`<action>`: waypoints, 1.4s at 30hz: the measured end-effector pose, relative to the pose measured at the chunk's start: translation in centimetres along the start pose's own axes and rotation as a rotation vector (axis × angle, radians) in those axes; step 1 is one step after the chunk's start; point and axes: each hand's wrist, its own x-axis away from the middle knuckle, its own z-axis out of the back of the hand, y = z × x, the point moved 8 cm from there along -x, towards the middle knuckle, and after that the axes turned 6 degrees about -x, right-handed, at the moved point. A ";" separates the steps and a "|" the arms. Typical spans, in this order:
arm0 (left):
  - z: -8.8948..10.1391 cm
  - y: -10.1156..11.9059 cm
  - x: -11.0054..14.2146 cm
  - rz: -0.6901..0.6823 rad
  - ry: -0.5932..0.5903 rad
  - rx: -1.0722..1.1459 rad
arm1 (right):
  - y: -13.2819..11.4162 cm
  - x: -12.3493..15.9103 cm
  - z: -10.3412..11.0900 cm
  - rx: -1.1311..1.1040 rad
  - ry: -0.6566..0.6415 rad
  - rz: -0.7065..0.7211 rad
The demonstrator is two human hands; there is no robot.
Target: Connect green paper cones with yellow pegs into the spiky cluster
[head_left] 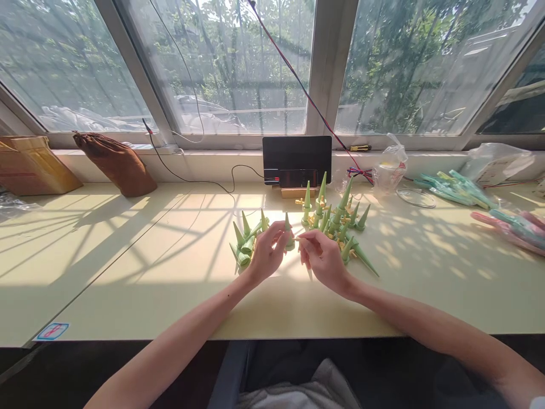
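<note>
Between the fingers of my left hand stands a green cone-shaped piece, its point upward. My right hand pinches a small yellowish part close against the side of that cone. Both hands are just above the table, almost meeting. Left of my left hand lies a small group of green cones, some upright and some on their sides. Behind and beside my right hand is a larger cluster of green cones, several of them with yellow pieces attached. My hands hide parts of both groups.
On the pale table, a black tablet leans on a stand by the window. A brown pouch and cardboard box are at left. At right lie a clear plastic bag and teal bundles.
</note>
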 end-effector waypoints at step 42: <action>-0.5 -0.2 -0.5 0.035 -0.095 -0.015 | -2.9 -0.9 1.4 0.488 0.043 0.430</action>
